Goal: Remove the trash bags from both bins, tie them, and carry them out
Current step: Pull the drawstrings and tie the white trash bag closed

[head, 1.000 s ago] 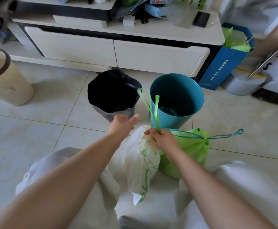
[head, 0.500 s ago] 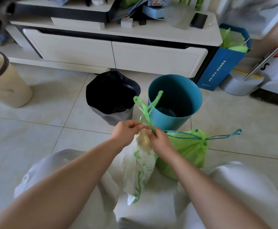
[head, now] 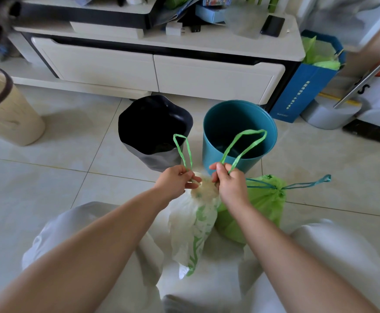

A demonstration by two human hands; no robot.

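Note:
A white trash bag (head: 192, 229) with green print hangs between my knees, its mouth gathered tight. My left hand (head: 176, 180) pinches one green drawstring loop (head: 182, 150). My right hand (head: 229, 182) pinches the other green loop (head: 244, 146). The two loops are pulled apart above the bag's neck. A green trash bag (head: 263, 206) lies on the floor behind my right wrist, closed with a teal drawstring (head: 306, 184). Beyond my hands stand a dark bin (head: 155, 132) and a teal bin (head: 239, 136), both without liners.
A white cabinet with drawers (head: 157, 71) runs along the back. A beige basket (head: 6, 109) stands at the left. A blue paper bag (head: 306, 86) with green plastic and a grey round base (head: 331, 114) sit at the right. Tiled floor lies around the bins.
My left hand came in from the side and took one green loop. Both hands then drew the two loops apart, where they were held together a second ago.

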